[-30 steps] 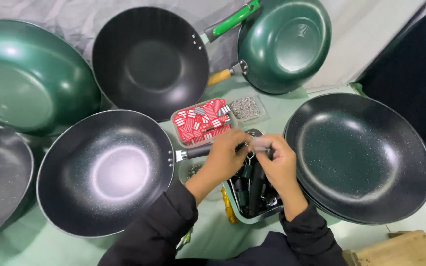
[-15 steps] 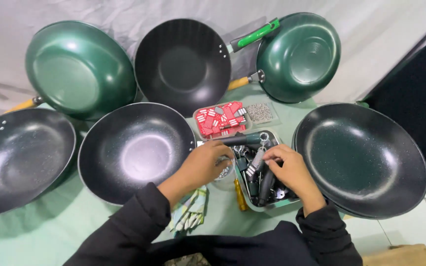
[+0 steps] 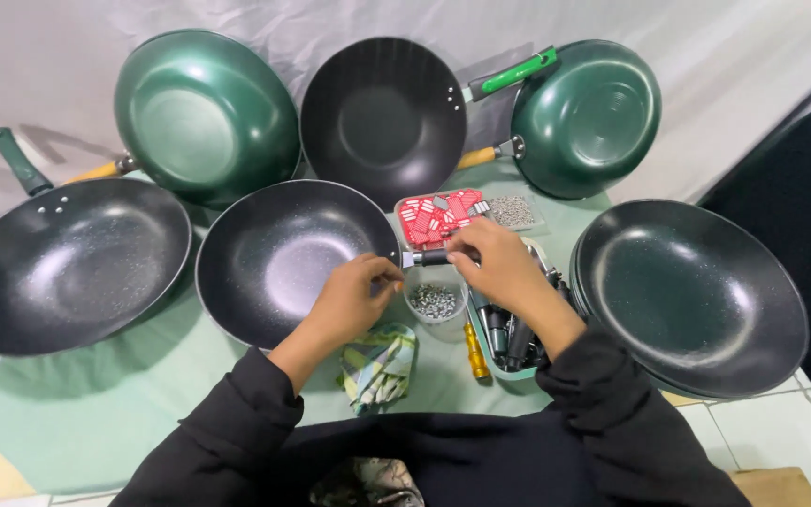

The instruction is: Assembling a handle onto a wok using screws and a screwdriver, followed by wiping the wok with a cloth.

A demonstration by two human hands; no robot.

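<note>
My right hand (image 3: pixel 497 268) is closed around a black pan handle (image 3: pixel 432 256), holding it against the metal bracket at the rim of the dark speckled wok (image 3: pixel 283 253) in the middle. My left hand (image 3: pixel 354 299) pinches something small at that wok's right rim, just left of the handle; the item is too small to name. A clear cup of small screws (image 3: pixel 435 302) stands right below both hands. A tray of black handles (image 3: pixel 511 338) lies under my right forearm.
Green woks (image 3: pixel 201 113) (image 3: pixel 593 117) and a black wok (image 3: pixel 382 117) lean at the back. Another dark wok (image 3: pixel 63 268) lies left, a stack of handle-less pans (image 3: pixel 692 296) right. Red tags in a box (image 3: pixel 438 214), a yellow screwdriver (image 3: pixel 475 349), a checked cloth (image 3: pixel 379 364).
The view shifted right to left, bringing the left woks into sight. My right hand lifted a handle from the tray to the middle wok's rim; my left hand moved to the rim.
</note>
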